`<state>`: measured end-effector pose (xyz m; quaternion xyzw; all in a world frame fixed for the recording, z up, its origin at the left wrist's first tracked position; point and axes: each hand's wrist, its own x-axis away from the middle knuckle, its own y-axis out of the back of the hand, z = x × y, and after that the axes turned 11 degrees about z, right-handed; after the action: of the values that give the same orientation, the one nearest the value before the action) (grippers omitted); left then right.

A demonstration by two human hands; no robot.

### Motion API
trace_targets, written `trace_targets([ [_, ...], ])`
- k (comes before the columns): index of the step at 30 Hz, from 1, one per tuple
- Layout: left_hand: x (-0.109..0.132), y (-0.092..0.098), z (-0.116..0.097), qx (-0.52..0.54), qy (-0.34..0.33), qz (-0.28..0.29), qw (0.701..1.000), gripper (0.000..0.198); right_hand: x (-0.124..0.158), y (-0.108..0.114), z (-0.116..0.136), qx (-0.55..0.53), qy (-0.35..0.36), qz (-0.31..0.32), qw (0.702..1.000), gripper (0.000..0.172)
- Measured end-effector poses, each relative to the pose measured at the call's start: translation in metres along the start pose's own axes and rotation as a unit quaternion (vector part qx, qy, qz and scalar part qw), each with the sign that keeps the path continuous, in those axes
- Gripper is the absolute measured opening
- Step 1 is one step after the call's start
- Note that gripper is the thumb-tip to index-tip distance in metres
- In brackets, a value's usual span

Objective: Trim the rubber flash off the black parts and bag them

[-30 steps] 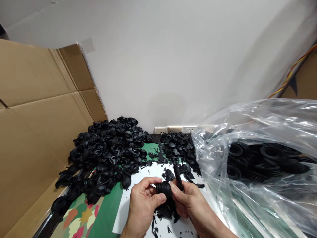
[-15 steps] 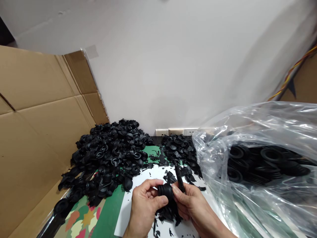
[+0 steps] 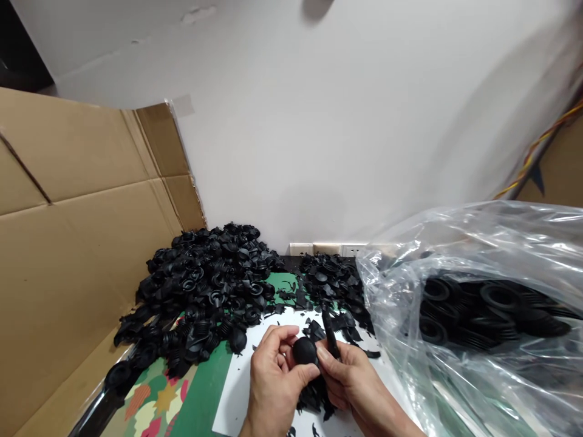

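Between the thumb and fingers of my left hand (image 3: 277, 383) is a black rubber bellows (image 3: 304, 351), its smooth domed end facing up toward me. My right hand (image 3: 353, 375) is closed around a slim black tool (image 3: 330, 332), whose upper end sticks out above the fist; its working end is hidden, so its kind is unclear. The right thumb and fingertips sit against the right side of the bellows. Under both hands, black rubber scraps (image 3: 314, 397) lie on a white sheet (image 3: 228, 397).
A large heap of black rubber pieces (image 3: 204, 279) stands at left by a cardboard panel (image 3: 100, 237). More scraps (image 3: 328, 273) lie before the wall sockets (image 3: 353, 249). At right, a clear plastic bag (image 3: 392, 291) holds ribbed bellows (image 3: 501, 297). A green board (image 3: 200, 388) lies beneath the sheet.
The bellows has turned in my left hand: its ribbed side showed before, now its domed end does. The right hand keeps the tool in much the same place. The view has shifted slightly.
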<state>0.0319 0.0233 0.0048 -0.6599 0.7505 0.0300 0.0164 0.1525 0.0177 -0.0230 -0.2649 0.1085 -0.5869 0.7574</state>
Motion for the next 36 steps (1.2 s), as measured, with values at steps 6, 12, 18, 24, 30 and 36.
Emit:
trace_targets([
  [6,-0.005,0.007,0.003,0.138,0.037,0.046,0.989,0.03,-0.002,0.001,0.001,-0.003,0.03,-0.03,0.999,0.049],
  [12,-0.012,0.014,0.007,0.275,0.086,0.122,0.95,0.032,-0.006,0.01,0.003,0.017,0.076,-0.071,0.994,0.051],
  [18,-0.012,0.012,0.008,0.287,0.089,0.121,0.946,0.03,0.0,0.008,0.011,0.147,0.143,-0.083,0.975,0.046],
  [24,-0.015,0.011,0.006,0.276,0.088,0.132,0.948,0.03,0.01,-0.003,0.026,0.236,0.207,-0.046,0.948,0.023],
  [30,-0.016,0.007,-0.003,0.271,0.088,0.156,0.946,0.034,0.014,-0.014,0.035,0.33,0.225,-0.013,0.916,0.013],
  [36,-0.019,-0.002,-0.005,0.253,0.082,0.172,0.949,0.041,0.011,-0.009,0.041,0.371,0.251,-0.059,0.892,0.019],
])
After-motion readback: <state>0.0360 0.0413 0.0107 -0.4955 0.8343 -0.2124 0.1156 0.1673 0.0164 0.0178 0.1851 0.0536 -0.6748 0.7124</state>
